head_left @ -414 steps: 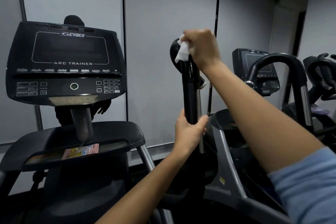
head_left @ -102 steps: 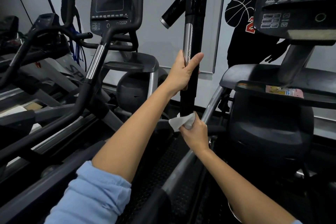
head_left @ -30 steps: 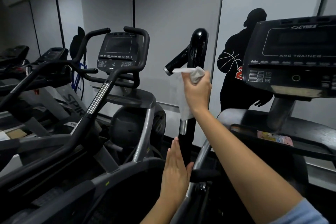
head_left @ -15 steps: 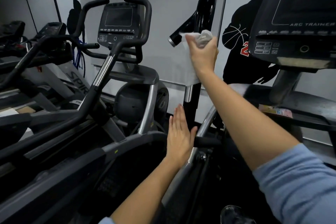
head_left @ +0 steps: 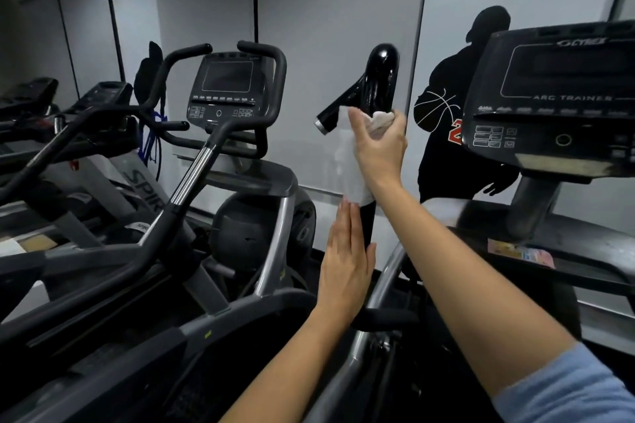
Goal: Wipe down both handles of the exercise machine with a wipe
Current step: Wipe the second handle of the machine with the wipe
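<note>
Gripping wipe (head_left: 354,161) around upright handle (head_left: 379,79), right hand (head_left: 379,148).

Two hands show: the left hand (head_left: 345,264) low at centre and the right hand (head_left: 379,144) above it, with one white wipe (head_left: 354,161) between them at the one glossy black handle (head_left: 379,79) in the middle of the frame. Two lit-off consoles can be counted, one console (head_left: 556,103) at the right edge and another console (head_left: 228,89) left of centre. One dark figure decal (head_left: 457,120) marks the wall, and one pink card (head_left: 520,249) lies at lower right.
</note>
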The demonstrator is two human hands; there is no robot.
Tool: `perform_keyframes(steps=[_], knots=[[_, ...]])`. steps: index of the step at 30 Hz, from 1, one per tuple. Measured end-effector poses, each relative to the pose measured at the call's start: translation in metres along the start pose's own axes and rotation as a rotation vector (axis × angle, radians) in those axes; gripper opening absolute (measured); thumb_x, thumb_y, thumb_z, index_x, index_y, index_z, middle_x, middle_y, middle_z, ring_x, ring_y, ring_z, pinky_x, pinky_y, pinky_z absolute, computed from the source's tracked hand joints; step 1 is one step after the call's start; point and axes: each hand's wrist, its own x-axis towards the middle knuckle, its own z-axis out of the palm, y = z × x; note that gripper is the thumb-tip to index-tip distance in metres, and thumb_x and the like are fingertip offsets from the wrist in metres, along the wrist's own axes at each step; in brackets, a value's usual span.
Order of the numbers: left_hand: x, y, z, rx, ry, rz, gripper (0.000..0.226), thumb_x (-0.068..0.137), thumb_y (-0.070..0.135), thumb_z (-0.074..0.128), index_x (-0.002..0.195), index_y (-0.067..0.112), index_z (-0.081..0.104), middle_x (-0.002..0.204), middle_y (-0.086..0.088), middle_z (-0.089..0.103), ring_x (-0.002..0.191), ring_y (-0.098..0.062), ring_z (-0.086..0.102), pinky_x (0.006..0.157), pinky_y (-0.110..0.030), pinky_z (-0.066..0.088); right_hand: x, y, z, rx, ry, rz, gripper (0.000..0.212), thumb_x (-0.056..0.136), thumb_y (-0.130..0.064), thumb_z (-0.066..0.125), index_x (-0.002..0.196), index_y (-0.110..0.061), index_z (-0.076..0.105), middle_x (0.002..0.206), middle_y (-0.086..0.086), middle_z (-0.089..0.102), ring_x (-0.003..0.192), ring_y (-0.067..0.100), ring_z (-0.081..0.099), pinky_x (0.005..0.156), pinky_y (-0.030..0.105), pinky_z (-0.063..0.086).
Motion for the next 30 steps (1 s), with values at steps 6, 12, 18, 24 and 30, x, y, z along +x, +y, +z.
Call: perform_keyframes(steps=[6,12,18,24,30], knots=[[0.001,0.001,-0.001,0.037,-0.008,0.01,0.06,0.093,0.03,0.036,0.141,-0.003,0.021,0.147,-0.02,0.02,0.132,-0.032,0.043,0.1,-0.036,0.047,-0.015,0.014,-0.003,-0.037,-0.043,0.07,0.052,0.076,-0.046,0.072,0.104,-0.009,0.047,0.088,-0.007,0.054,0.076,0.003,0.052,0.057,0.001,0.041],[0.002,0.0,-0.002,-0.014,-0.026,0.011,0.066,0.094,0.029,0.036,0.146,0.001,0.008,0.154,-0.015,0.009,0.138,-0.029,0.033,0.105,-0.035,0.039,0.013,-0.006,0.002,-0.033,-0.004,0.006,0.07,0.075,-0.052,0.071,0.119,-0.003,0.048,0.105,0.006,0.062,0.096,0.018,0.059,0.074,0.019,0.046],[0.002,0.006,-0.007,-0.159,-0.07,-0.049,0.058,0.096,0.026,0.037,0.146,0.012,0.012,0.152,-0.019,0.024,0.137,-0.029,0.033,0.108,-0.043,0.038,-0.027,0.02,-0.019,-0.153,-0.183,-0.013,0.038,0.089,-0.043,0.056,0.094,-0.009,0.041,0.071,-0.002,0.05,0.06,0.009,0.048,0.051,0.017,0.043],[0.036,0.019,-0.014,-0.18,0.016,-0.055,0.07,0.095,0.03,0.036,0.148,0.011,-0.005,0.158,-0.002,-0.006,0.143,-0.02,0.02,0.113,-0.037,0.033,-0.002,-0.009,-0.027,0.01,0.267,0.093,0.043,0.102,-0.031,0.03,0.085,-0.006,0.059,0.068,0.008,0.05,0.065,0.018,0.049,0.067,0.026,0.044],[0.053,0.017,-0.006,-0.143,-0.061,-0.053,0.062,0.099,0.026,0.026,0.148,0.011,-0.009,0.158,-0.01,-0.007,0.147,-0.026,0.007,0.118,-0.042,0.022,0.046,-0.056,0.007,-0.094,0.054,-0.066,0.052,0.096,-0.048,0.036,0.126,-0.005,0.038,0.12,0.015,0.054,0.107,0.027,0.055,0.085,0.034,0.044]])
